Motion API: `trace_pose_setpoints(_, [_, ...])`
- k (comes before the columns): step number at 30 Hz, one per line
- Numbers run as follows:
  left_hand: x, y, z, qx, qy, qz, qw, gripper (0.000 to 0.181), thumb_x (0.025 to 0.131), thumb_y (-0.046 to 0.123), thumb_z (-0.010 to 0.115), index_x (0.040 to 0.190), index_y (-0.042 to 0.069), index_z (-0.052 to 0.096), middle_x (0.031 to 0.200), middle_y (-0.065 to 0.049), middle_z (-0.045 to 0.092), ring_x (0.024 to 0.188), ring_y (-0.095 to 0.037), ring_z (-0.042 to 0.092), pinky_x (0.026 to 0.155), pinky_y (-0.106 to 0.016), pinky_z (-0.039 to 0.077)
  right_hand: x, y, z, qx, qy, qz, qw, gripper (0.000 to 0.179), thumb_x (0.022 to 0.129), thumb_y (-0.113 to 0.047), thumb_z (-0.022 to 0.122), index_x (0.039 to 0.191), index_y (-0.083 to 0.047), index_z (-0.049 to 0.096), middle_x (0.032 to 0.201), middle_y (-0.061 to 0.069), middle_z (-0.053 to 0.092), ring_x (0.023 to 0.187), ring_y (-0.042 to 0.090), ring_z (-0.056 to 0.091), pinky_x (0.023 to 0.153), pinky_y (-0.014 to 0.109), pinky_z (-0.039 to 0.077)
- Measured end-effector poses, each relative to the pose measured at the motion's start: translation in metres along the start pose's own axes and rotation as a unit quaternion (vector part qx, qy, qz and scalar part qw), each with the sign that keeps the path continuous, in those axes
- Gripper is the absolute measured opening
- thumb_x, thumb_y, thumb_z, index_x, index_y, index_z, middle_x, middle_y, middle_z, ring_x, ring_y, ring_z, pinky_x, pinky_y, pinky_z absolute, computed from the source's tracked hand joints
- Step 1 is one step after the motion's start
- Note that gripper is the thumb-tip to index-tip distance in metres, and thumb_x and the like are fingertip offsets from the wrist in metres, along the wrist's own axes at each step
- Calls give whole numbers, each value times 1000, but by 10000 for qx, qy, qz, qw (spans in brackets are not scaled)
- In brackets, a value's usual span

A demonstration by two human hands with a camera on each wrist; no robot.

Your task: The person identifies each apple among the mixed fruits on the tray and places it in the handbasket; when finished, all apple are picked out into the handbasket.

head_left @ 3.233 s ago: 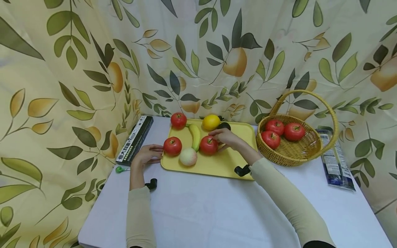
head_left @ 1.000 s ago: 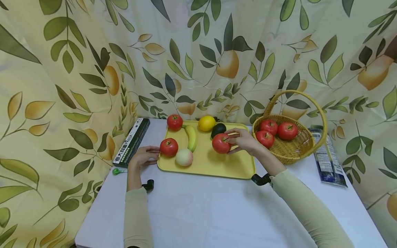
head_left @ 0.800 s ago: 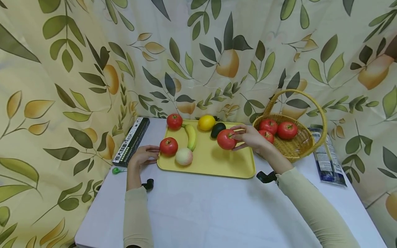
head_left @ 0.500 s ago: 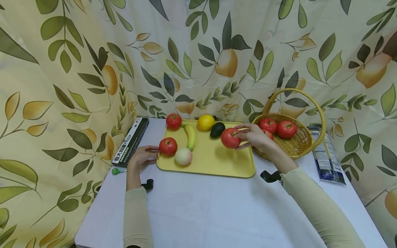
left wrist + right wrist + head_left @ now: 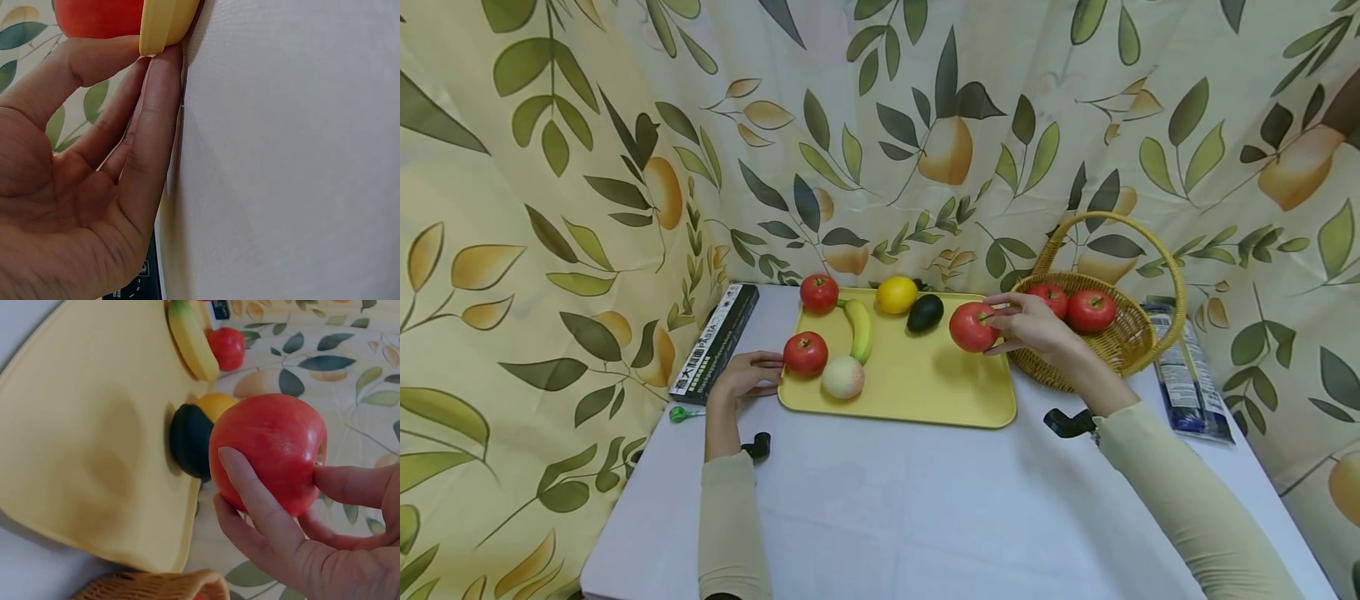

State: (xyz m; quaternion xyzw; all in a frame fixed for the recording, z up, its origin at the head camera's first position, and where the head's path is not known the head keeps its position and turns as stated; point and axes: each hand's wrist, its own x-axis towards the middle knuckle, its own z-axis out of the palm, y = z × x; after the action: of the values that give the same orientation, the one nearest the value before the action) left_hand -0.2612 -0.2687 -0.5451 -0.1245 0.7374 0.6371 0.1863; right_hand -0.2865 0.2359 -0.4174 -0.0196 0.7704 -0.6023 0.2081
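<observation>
Your right hand (image 5: 1032, 325) holds one red apple (image 5: 973, 327), fingers curled round it, above the right end of the yellow tray (image 5: 902, 400); your left hand (image 5: 747, 377) pinches its left rim. Tray count: one banana (image 5: 860, 330), one peach (image 5: 843, 377), one lemon (image 5: 896, 296), one avocado (image 5: 925, 313), two apples (image 5: 806, 354) at left. Wicker basket (image 5: 1132, 335): two visible.

Close-fitting long sleeves (image 5: 732, 517) in pale beige-green, with small black elbow-shaped wrist cameras (image 5: 1067, 423)

The white table (image 5: 880, 517) carries a tray (image 5: 910, 387), basket (image 5: 1131, 333), box (image 5: 715, 343) and packet (image 5: 1191, 383).
</observation>
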Motion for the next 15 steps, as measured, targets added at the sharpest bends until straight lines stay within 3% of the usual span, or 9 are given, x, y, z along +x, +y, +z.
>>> trace_pose_setpoints(15, [-3, 1, 2, -32, 5, -7, 10000, 53, 89, -5, 73, 141, -1, 59, 140, -21, 62, 110, -24, 69, 89, -37, 63, -8, 2, -21, -14, 277, 105, 9996, 56, 104, 1, 55, 156, 2, 35, 149, 32, 42, 129, 49, 53, 88, 54, 61])
